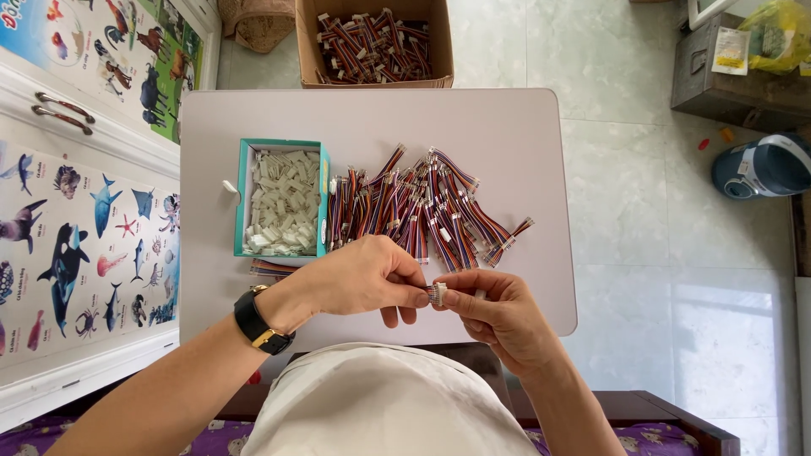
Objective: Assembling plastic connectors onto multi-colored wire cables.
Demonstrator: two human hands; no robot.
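Along the left edge hang animal posters [80,253] on a white cabinet front; beside them stands a pale table [524,135], seen from above. On the table's left part sits a teal box [240,198] filled with small white plastic connectors [283,203]; just right of it lies a spread pile of multicoloured wire harnesses [414,211], reaching toward the table's middle; a few more harnesses [270,268] poke out at the box's near side. Beyond the table's far edge, on the tiled floor, a cardboard box [308,51] holds more bundled wires.

At the near edge the left hand [359,279], with a black watch [260,325] on its wrist, is pinched narrow, thumb and fingertips closed on a small wire connector piece [437,294]; the right hand [494,317] meets it from the right, its fingertips likewise pinched on the same piece; the piece sits between the two hands, just above the near table edge, near the pile.

Far right on the floor stand a dark metal box [726,84] and a blue round appliance [764,165].
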